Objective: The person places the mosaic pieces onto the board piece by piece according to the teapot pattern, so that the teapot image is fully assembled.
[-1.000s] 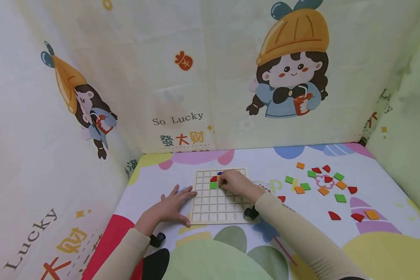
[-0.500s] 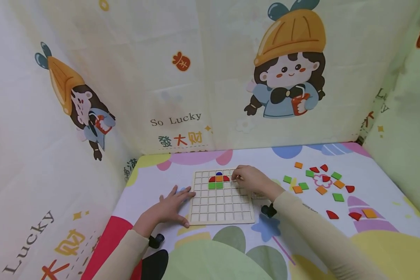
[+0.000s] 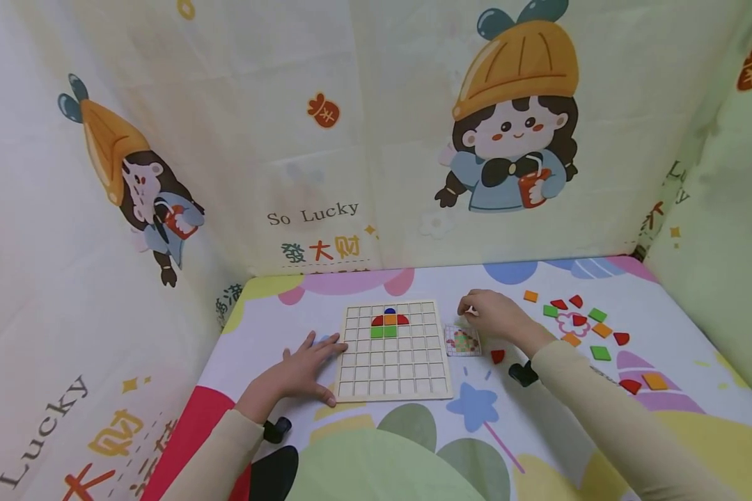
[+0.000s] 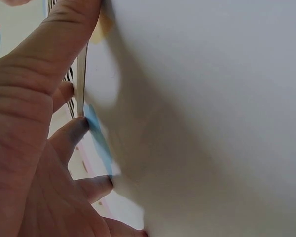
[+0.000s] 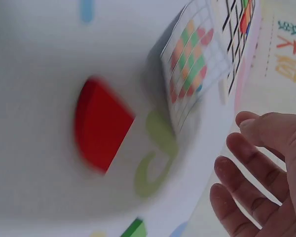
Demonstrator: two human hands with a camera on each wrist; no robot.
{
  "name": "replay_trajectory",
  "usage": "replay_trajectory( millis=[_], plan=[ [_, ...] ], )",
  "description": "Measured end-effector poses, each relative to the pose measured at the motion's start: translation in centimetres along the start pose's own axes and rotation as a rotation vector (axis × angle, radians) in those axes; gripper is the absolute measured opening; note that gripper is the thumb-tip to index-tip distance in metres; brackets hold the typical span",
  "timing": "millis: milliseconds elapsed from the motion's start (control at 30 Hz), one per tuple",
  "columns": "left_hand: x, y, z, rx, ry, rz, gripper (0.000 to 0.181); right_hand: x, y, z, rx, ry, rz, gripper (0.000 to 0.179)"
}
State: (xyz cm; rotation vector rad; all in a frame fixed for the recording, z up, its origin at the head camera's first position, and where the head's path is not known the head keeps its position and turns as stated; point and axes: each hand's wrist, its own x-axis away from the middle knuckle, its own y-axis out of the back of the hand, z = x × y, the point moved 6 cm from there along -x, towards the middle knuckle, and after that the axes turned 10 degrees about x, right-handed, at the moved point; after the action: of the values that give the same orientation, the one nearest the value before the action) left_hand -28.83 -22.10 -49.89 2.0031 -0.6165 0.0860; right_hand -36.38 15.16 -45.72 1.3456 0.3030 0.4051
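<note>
My left hand (image 3: 297, 372) lies with fingers spread, its fingertips and thumb along the left edge of a wooden grid board (image 3: 407, 365). Near the board's top sit a blue piece (image 3: 390, 311), an orange square (image 3: 390, 320) flanked by two red quarter-circles, and green squares (image 3: 384, 332) below. Over the table to the right of the board, my right hand (image 3: 495, 316) holds nothing; its fingers are loosely bent in the right wrist view. Just beneath it is a small pattern card (image 3: 462, 342), with a red quarter-circle (image 5: 103, 126) lying nearby.
Several loose orange, green and red tiles (image 3: 600, 353) are scattered on the right side of the table, some hidden behind the right forearm. A printed cloth (image 3: 407, 139) hangs around the back and sides.
My right hand has moved right, off the board and past the card, uncovering both. The red quarter-circle right of the orange square now shows. My left hand has stayed at the board's edge.
</note>
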Motion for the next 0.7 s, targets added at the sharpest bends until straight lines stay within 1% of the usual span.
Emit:
replay_trajectory(
  millis=[167,267,467,600,700],
  plan=[
    [0.0,-0.1,0.2,0.009,0.002,-0.002,0.110,0.9,0.4,-1.5,0.025,-0.026,0.033,0.014],
    [0.0,-0.2,0.2,0.012,-0.006,-0.005,0.109,1.8,0.4,-2.8,0.041,-0.053,0.053,0.015],
    [0.0,-0.3,0.1,-0.004,-0.003,-0.006,0.108,3.7,0.1,-5.3,0.061,-0.094,0.042,0.021],
    [0.1,-0.2,-0.1,-0.005,-0.003,-0.005,0.107,4.9,-0.2,-6.6,0.047,-0.135,0.059,0.026],
    [0.2,0.0,-0.2,-0.004,-0.001,-0.008,0.107,5.6,-0.4,-7.3,0.023,-0.169,0.079,0.026]
  ],
)
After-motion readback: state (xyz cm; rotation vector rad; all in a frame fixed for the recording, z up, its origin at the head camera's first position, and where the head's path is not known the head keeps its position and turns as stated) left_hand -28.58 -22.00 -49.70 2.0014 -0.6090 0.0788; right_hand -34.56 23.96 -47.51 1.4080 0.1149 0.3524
